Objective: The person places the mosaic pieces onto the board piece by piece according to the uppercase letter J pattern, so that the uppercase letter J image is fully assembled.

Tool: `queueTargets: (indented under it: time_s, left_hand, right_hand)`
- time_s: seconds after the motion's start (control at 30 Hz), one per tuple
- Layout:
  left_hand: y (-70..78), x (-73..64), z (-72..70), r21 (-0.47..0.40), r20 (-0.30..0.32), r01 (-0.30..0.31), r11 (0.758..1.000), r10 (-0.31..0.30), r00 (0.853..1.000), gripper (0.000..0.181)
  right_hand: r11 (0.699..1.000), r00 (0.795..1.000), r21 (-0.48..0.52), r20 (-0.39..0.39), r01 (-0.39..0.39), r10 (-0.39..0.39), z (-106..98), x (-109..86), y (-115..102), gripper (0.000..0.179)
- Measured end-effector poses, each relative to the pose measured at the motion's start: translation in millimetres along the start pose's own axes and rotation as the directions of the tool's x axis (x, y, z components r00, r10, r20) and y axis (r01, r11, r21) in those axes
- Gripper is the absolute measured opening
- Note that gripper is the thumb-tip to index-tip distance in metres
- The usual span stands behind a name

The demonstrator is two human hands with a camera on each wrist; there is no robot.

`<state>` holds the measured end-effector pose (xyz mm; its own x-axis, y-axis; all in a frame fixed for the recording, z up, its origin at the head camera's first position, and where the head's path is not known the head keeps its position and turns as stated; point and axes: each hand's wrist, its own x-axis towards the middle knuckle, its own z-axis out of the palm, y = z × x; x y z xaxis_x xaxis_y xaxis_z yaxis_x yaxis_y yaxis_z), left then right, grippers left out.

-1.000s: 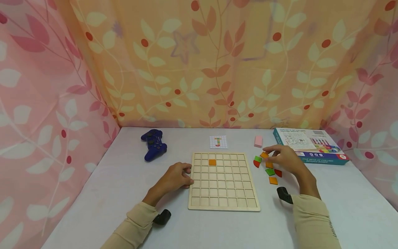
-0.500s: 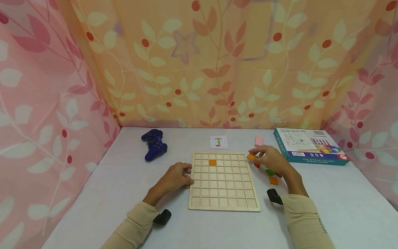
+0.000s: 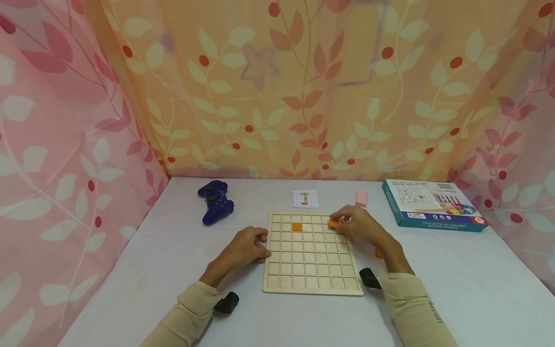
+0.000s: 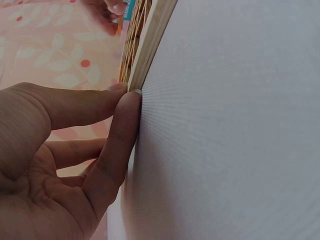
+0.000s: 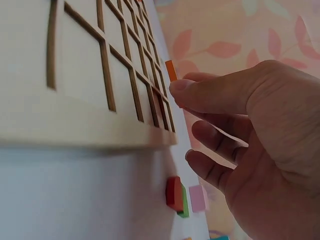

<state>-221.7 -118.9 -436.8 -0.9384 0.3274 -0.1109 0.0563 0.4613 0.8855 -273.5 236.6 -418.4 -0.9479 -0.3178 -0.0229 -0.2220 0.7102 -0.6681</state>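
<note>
A wooden grid board (image 3: 310,284) lies on the white table. My left hand (image 3: 244,248) pinches its left edge between thumb and finger, as the left wrist view shows. Over the board's far right corner, my right hand (image 3: 357,225) holds an orange square tile (image 5: 171,70) between thumb and fingertips, the other fingers loosely bent. Another orange tile (image 3: 297,226) sits in a cell of the second row. To the right of the board, a loose orange tile (image 3: 379,252) is partly hidden by my right wrist. A red tile (image 5: 174,192) and a green tile (image 5: 184,202) show in the right wrist view.
Beyond the board lies a small card (image 3: 305,198) with a coloured grid pattern. A pink block (image 3: 361,197) is right of it. A blue game controller (image 3: 217,202) lies at the back left, a flat game box (image 3: 433,205) at the back right. Patterned curtains surround the table.
My right hand has picked up an orange tile from the loose pieces and carried it left over the board's far right corner. The left hand has stayed at the board's edge.
</note>
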Motion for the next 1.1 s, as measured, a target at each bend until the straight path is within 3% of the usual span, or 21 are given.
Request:
queueTargets:
  time_s: [0.27, 0.6, 1.1]
  left_hand:
    - [1.4, 0.2, 0.2, -0.004, -0.002, 0.012, 1.000, -0.012, 1.000, 0.064]
    - [3.2, -1.2, 0.8, 0.005, -0.010, 0.016, 1.000, -0.016, 1.000, 0.063]
    - [3.6, -0.1, 2.2, 0.006, -0.024, 0.028, 1.000, -0.028, 0.999, 0.063]
  right_hand:
    - [0.990, 0.991, -0.037, -0.016, 0.136, -0.136, 14, 6.4, -10, 0.029]
    - [0.981, 0.984, -0.067, -0.002, 0.180, -0.181, 25, 9.3, -21, 0.029]
    - [0.981, 0.986, -0.105, -0.021, 0.165, -0.168, 29, 10.2, -22, 0.030]
